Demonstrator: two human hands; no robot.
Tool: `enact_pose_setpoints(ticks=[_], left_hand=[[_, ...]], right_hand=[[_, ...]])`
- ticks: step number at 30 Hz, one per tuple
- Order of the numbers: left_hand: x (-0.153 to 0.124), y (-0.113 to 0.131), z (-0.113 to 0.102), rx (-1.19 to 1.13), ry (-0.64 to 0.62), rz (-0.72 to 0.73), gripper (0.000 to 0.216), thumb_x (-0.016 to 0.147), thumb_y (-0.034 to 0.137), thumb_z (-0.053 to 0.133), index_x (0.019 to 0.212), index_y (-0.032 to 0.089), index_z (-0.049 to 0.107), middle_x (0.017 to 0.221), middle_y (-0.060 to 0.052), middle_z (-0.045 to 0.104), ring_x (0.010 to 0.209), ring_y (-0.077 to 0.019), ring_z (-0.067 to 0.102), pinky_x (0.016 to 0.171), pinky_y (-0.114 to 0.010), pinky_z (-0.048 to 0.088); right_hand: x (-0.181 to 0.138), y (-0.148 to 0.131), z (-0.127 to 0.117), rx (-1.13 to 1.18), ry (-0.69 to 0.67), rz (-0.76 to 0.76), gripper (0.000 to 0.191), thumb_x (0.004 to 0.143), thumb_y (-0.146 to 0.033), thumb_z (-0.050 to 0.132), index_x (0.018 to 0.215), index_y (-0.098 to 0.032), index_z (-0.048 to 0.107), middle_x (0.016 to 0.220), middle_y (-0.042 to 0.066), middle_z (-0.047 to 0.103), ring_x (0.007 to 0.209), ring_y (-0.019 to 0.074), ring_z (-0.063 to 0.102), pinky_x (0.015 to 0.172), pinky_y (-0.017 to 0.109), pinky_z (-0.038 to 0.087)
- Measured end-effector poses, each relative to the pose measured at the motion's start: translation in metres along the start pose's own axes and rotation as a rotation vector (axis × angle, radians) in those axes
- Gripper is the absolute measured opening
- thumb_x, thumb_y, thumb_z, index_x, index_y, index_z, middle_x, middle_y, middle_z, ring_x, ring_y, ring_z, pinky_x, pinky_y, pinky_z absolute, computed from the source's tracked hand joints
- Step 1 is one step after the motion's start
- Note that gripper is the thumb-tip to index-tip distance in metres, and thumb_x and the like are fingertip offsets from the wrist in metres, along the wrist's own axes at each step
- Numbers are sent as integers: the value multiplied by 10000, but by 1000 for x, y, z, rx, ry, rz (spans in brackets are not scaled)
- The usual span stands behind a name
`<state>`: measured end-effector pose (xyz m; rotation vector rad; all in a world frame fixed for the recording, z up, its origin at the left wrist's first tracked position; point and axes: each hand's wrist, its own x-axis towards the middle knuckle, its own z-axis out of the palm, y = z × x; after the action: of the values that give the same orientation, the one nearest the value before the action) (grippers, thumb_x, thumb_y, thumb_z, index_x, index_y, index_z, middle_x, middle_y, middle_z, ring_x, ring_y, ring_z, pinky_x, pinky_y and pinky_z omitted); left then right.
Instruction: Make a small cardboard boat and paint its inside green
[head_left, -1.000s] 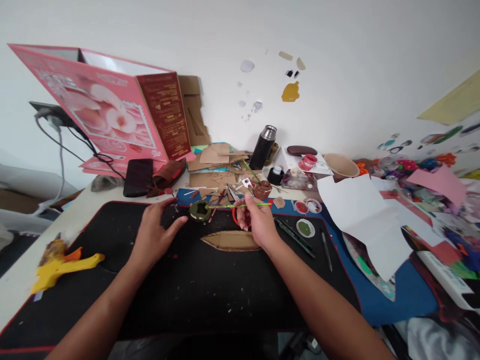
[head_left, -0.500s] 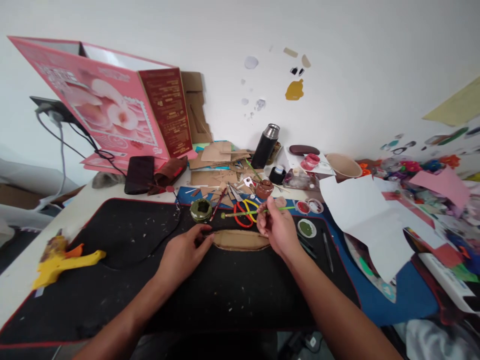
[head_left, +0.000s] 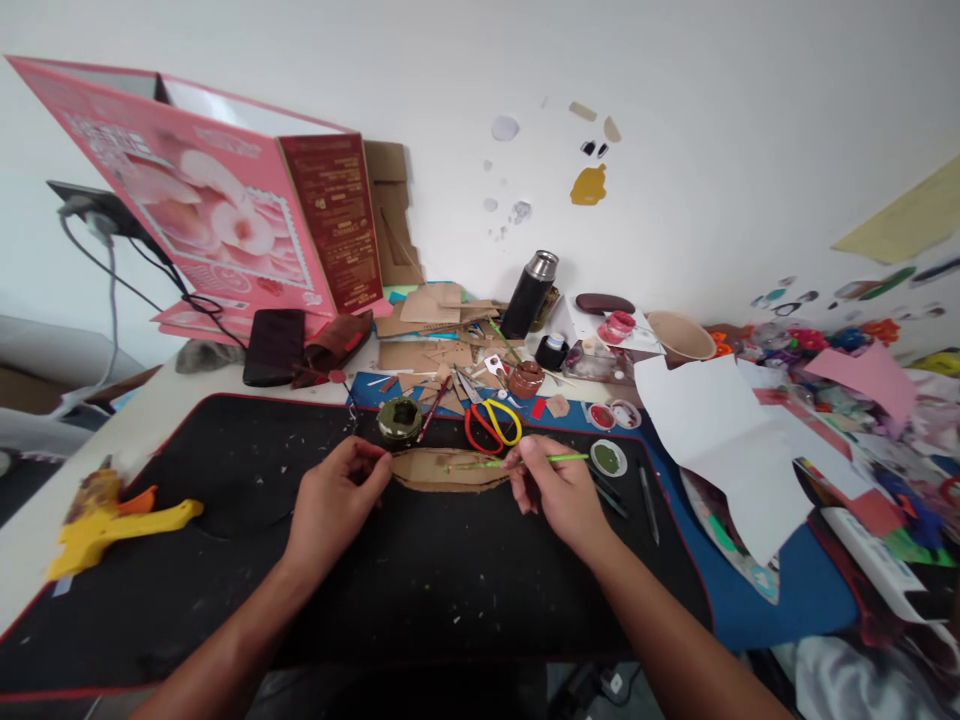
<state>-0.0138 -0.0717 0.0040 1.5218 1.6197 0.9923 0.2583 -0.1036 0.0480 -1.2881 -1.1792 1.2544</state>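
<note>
A leaf-shaped piece of brown cardboard (head_left: 442, 470) lies on the black mat (head_left: 225, 560). My left hand (head_left: 334, 500) pinches its left tip, fingers closed on it. My right hand (head_left: 559, 490) grips a thin green paintbrush (head_left: 540, 460), whose tip rests on the cardboard's middle. A small pot of dark green paint (head_left: 399, 420) stands just behind the cardboard's left end. A lid with green paint (head_left: 608, 457) sits right of my right hand.
Red and yellow scissors (head_left: 491, 424), a brown pot (head_left: 526, 379), cardboard scraps and a black flask (head_left: 529, 294) crowd the back. A yellow glue gun (head_left: 112, 515) lies at the left. White paper (head_left: 720, 430) and craft clutter fill the right. A pink box (head_left: 202, 220) leans on the wall.
My right hand has brought the brush down from above the scissors onto the cardboard. My left hand slid from the paint pot to the cardboard's left tip.
</note>
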Motion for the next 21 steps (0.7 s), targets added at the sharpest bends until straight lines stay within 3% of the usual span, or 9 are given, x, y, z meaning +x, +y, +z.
enact_pose_setpoints(ticks=[10, 16, 21], left_hand=[[-4, -5, 1, -29, 3, -39, 336, 859, 597, 639, 811, 264, 634, 532, 40, 667, 450, -183, 627, 517, -287, 458], [-3, -4, 1, -47, 2, -59, 323, 830, 591, 646, 794, 271, 629, 543, 29, 693, 461, -196, 654, 530, -296, 490], [1, -14, 2, -89, -38, -92, 345, 816, 609, 668, 819, 266, 634, 639, 0, 763, 583, -228, 758, 595, -304, 544]], right_hand=[[5, 14, 42, -178, -137, -150, 567, 1096, -672, 554, 844, -196, 732, 623, -11, 640, 487, 113, 571, 509, 234, 440], [-4, 12, 11, -306, -12, -167, 540, 1121, -633, 536, 838, -209, 714, 580, -18, 614, 487, 134, 578, 519, 252, 455], [-12, 11, -17, -291, 84, -118, 551, 1112, -652, 545, 810, -213, 682, 564, -25, 590, 467, 130, 551, 470, 242, 417]])
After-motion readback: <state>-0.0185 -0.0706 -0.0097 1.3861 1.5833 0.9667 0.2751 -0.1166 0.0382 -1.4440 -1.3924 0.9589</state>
